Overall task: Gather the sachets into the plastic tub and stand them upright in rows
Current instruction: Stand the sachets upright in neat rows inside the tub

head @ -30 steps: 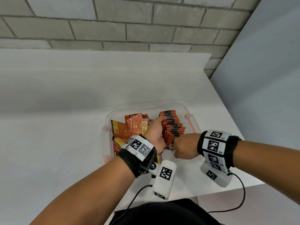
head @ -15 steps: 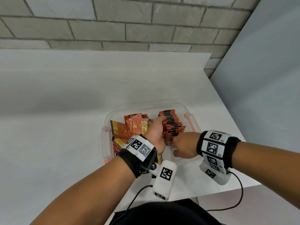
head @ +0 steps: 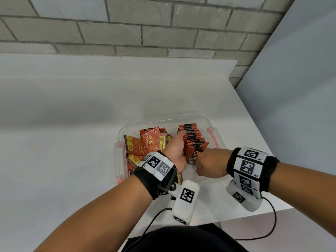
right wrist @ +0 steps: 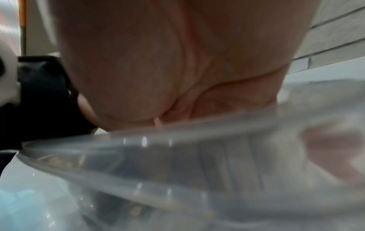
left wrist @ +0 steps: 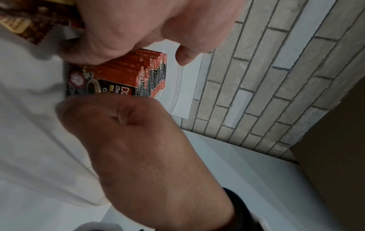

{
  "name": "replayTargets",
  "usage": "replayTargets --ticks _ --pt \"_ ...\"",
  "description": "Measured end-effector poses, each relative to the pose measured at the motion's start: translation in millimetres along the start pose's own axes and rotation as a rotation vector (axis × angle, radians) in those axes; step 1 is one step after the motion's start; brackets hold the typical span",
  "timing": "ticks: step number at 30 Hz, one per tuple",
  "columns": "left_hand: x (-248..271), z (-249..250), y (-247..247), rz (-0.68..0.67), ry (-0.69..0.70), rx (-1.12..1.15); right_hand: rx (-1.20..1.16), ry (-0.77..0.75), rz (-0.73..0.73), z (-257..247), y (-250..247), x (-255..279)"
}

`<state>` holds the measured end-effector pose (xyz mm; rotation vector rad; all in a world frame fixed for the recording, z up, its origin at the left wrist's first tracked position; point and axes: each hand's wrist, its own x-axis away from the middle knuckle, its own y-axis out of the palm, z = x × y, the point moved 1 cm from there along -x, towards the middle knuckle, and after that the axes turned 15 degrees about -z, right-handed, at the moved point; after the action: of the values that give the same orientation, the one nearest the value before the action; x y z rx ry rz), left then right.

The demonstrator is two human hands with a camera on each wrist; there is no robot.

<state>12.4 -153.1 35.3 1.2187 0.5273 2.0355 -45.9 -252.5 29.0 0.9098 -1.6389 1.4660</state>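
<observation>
Two hands are seen inside a clear plastic tub that stands on a white counter near its right front corner. In the left half of the tub, a loose pile of sachets is seen, lying flat and tilted at mixed angles, printed faces up. To the right of that pile, the left hand is placed between the pile and a row of upright sachets; its fingers are extended along the left side of the row and are pressed against it, nothing being gripped. In the left wrist view, the row is shown packed face to face, with the nearest sachet's printed front exposed. At the near end of the row, in the right half of the tub, the right hand is held with curled fingers, touching the nearest sachet; whether a sachet is pinched cannot be told, since the fingertips are hidden. In the right wrist view, only a blurred palm and the tub's rim are shown. An orange latch is fitted on the tub's right wall.
</observation>
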Motion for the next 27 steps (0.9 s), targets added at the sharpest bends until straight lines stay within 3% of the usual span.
replayTargets --ticks 3,8,14,27 --pt "3.5 1.1 2.2 0.002 0.000 0.003 0.017 0.062 0.054 0.5 2.6 1.5" --pt "5.3 1.3 3.9 0.005 0.000 -0.015 -0.061 -0.013 0.003 -0.4 3.2 7.9" --pt "5.3 0.9 3.7 0.014 -0.016 -0.035 -0.032 0.009 -0.032 -4.3 0.2 2.8" --pt "3.0 0.3 0.4 0.013 -0.013 -0.074 -0.076 0.009 0.018 -0.9 3.5 1.6"
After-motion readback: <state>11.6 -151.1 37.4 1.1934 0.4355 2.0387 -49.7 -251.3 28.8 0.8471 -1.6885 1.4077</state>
